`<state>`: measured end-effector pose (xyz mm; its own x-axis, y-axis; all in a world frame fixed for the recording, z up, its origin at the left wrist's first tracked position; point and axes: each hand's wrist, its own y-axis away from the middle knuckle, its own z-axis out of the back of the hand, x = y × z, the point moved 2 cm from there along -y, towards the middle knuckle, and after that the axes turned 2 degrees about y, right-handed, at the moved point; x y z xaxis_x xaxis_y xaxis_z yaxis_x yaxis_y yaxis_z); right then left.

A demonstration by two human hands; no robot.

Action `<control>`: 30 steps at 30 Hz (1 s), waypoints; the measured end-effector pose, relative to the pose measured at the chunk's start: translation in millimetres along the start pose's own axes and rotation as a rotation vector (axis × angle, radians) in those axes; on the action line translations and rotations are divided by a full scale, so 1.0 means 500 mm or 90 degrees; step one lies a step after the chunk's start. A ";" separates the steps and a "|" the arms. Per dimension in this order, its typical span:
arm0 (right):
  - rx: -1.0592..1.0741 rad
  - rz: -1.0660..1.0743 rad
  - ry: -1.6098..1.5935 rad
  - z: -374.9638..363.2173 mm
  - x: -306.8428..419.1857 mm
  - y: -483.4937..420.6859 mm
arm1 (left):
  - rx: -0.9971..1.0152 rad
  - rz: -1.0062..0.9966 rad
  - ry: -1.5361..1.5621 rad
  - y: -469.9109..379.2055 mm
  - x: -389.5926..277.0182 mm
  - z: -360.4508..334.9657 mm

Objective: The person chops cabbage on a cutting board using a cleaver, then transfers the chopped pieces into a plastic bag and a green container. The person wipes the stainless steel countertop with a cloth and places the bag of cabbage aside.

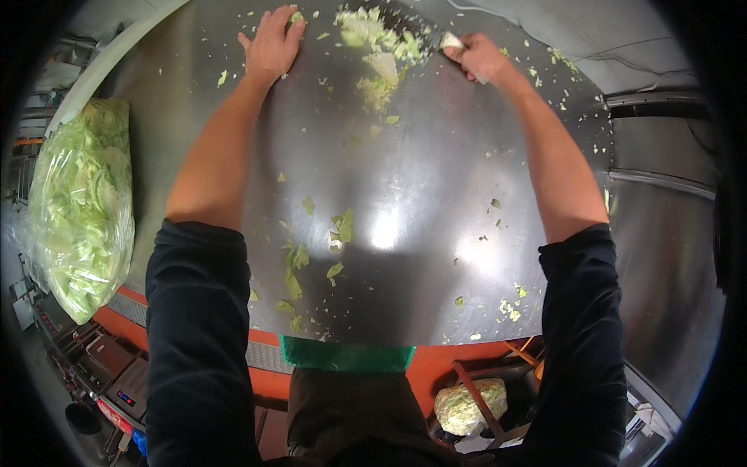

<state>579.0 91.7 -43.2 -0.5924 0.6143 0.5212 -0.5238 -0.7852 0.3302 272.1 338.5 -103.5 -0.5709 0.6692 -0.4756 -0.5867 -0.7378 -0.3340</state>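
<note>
My left hand lies palm down with spread fingers on the stainless steel table, near its far edge, a scrap of leaf at its fingertips. My right hand grips the pale handle of a knife at the far right. The knife's dark, wide blade reaches left from the hand and is partly hidden by chopped greens. Beside the blade lies a heap of chopped lettuce or cabbage, some of it blurred. Loose leaf scraps are scattered over the near part of the table.
A clear plastic bag full of leafy greens sits at the table's left edge. Below the near edge is a green plastic container. A bag of pale shredded greens is low at the right, behind a reddish bar. Cables run along the far right wall.
</note>
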 end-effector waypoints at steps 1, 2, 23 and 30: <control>-0.003 -0.016 0.018 -0.006 0.000 0.014 | 0.006 -0.011 0.027 0.003 0.001 0.007; 0.001 -0.004 0.069 -0.013 0.002 0.031 | 0.028 -0.005 0.055 0.015 -0.001 0.010; 0.168 0.226 0.130 -0.248 0.060 0.629 | 0.118 0.054 0.095 0.825 -0.326 0.271; 0.187 0.208 0.085 -0.323 -0.013 0.939 | 0.252 0.101 0.139 1.086 -0.425 0.381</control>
<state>238.0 -268.5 -18.5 -0.7815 0.3206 0.5352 -0.1120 -0.9160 0.3851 -34.4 -187.7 -28.7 -0.5621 0.4849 -0.6700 -0.6999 -0.7105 0.0728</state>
